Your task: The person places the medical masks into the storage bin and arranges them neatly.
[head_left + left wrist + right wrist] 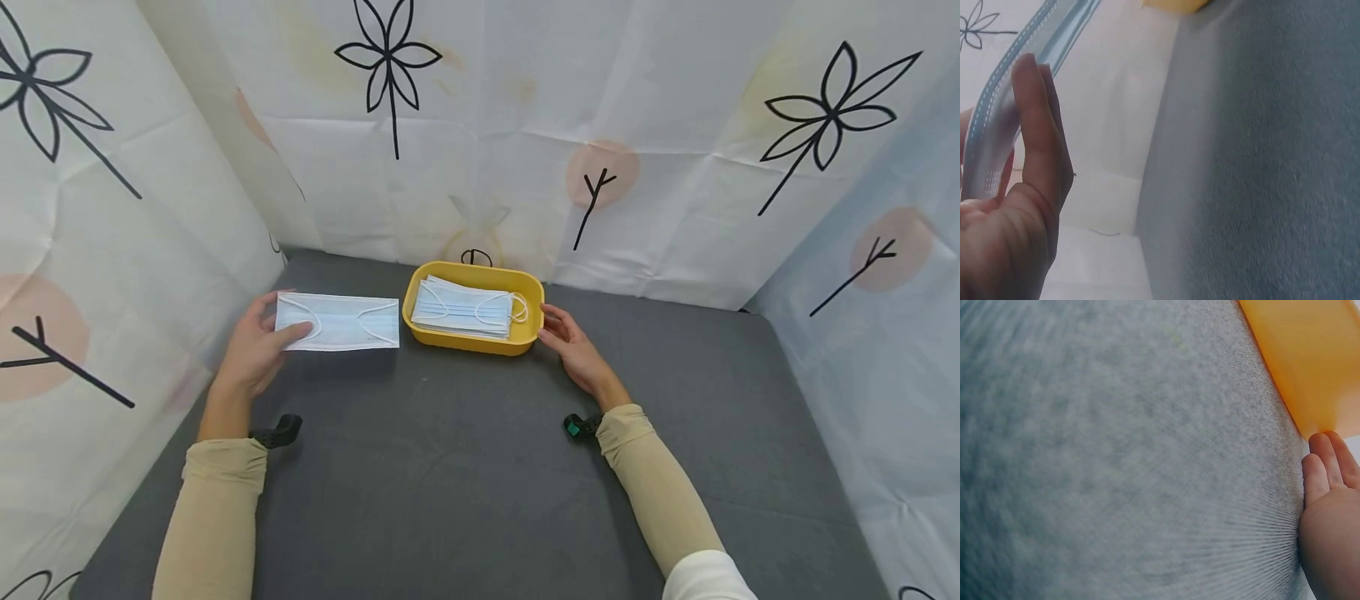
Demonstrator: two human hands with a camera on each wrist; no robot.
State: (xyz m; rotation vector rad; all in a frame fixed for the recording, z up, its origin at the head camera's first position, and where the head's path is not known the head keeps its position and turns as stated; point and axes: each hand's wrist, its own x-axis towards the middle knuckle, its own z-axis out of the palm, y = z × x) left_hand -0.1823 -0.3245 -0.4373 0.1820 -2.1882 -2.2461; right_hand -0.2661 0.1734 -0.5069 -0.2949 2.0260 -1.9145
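Note:
A pale blue disposable face mask with white ear loops is pinched at its left end by my left hand, thumb on top. In the left wrist view the mask runs up between thumb and fingers, raised over the grey surface. Just right of it stands a yellow plastic tub holding a stack of similar face masks. My right hand is at the tub's right end. Its fingertips touch the tub wall in the right wrist view, fingers fairly straight.
A grey cloth-covered table lies under both hands. White fabric walls printed with flowers and twigs close it in at the back and sides, near the tub's far edge. Black wrist camera mounts sit on both wrists.

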